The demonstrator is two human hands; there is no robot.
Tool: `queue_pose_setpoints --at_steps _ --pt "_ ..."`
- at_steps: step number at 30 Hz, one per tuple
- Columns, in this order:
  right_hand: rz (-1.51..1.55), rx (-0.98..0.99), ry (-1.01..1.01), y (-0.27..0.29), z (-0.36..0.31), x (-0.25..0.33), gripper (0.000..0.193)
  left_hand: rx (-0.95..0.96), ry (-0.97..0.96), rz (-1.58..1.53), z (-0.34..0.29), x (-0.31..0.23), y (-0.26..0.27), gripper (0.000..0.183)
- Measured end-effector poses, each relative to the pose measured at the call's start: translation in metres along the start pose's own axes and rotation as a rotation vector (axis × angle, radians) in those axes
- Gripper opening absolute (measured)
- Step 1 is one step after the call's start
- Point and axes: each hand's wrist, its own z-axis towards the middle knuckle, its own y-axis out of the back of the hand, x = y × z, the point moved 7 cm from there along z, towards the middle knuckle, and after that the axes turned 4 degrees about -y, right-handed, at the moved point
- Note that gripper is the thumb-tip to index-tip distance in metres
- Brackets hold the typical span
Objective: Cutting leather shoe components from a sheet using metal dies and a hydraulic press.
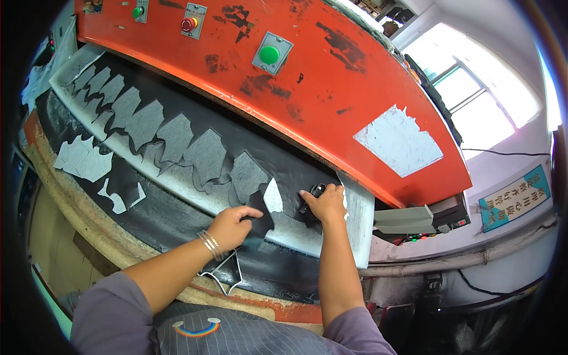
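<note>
My left hand (229, 229), with bangles at the wrist, has curled fingers and holds the edge of a limp piece of black sheet (260, 220). To the right, my right hand (329, 205) is closed round a small black object (316, 191) on the dark sheet; its kind is mostly hidden by my fingers. Grey cut pieces (204, 155) lie in a row on the dark sheet material (236, 133), running to the far left. A white pointed scrap (273, 196) sits between my hands. Below my left wrist rests a thin metal outline frame (227, 277), like a cutting die.
An orange machine beam (319, 112) with green buttons (270, 55) and a red knob (189, 23) spans the back. A pale board (362, 236) lies under the sheet. White scraps (84, 158) lie at left on the front ledge (148, 260).
</note>
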Motion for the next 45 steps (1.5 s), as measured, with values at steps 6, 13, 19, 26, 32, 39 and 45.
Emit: queue_pose_setpoints --at_steps 6,13,19,26,32,39,45 --pt "0.441 -0.059 0.049 -0.006 -0.008 -0.069 0.052 -0.134 -0.299 0.171 0.016 -0.021 -0.061 0.047" --pt "1.690 0.314 0.099 -0.036 -0.090 -0.119 0.037 0.141 -0.201 0.074 0.055 -0.022 -0.165 0.078" --pt "1.974 0.482 0.127 -0.057 -0.150 -0.156 0.048 0.497 -0.304 0.175 0.002 -0.030 -0.231 0.072" --pt "1.835 0.782 0.051 -0.078 -0.203 -0.125 0.052 -0.227 -0.422 0.206 -0.069 -0.020 -0.179 0.020" --pt "1.399 0.977 0.272 -0.053 -0.234 -0.081 0.048 -0.312 -0.482 0.294 -0.100 -0.041 -0.100 0.036" --pt "0.530 0.057 1.206 0.114 -0.215 -0.026 0.046 -0.711 0.125 0.129 -0.185 0.024 0.074 0.065" --pt "0.312 -0.811 1.130 0.301 -0.158 0.032 0.039 -0.900 0.234 0.074 -0.248 0.072 0.144 0.060"
